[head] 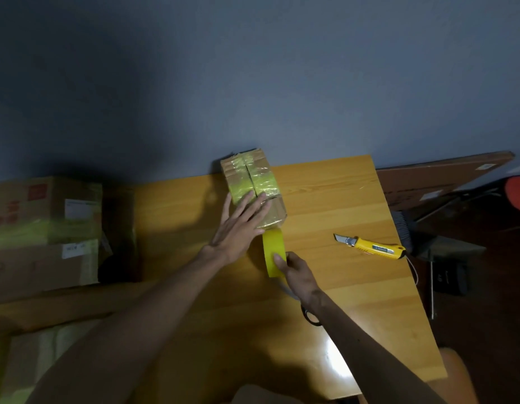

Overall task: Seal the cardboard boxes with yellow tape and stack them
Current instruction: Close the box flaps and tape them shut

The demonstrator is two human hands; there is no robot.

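- Fingers of my left hand [238,225] lie straight and spread, palm down on the near end of the small cardboard box [253,176]. I read this as pinning the flaps shut and stopping the box from sliding when the tape pulls on it.
- My right hand [296,269] grips the yellow tape roll [272,249], thumb on its yellow face and fingers curled behind. The roll sits just below the box's near edge, touching it or nearly so, which is where a new strip would start.
- The box stands on the wooden table [340,287] with its far end against the grey wall. That gives it a backstop when I press towards it.
- Its top already carries yellow bands across the centre seam, under glossy clear film. I judge the sealing well along, with the near end the part in hand.
- A yellow utility knife [372,246] lies to the right with its blade out, well apart from both hands but within reach of the right one for cutting the strip.
- Scissors [311,316] lie partly hidden under my right wrist.
- At the left edge, larger cardboard boxes [46,228] sit one on another with yellow tape on them. That is likely where this box goes once it is sealed.
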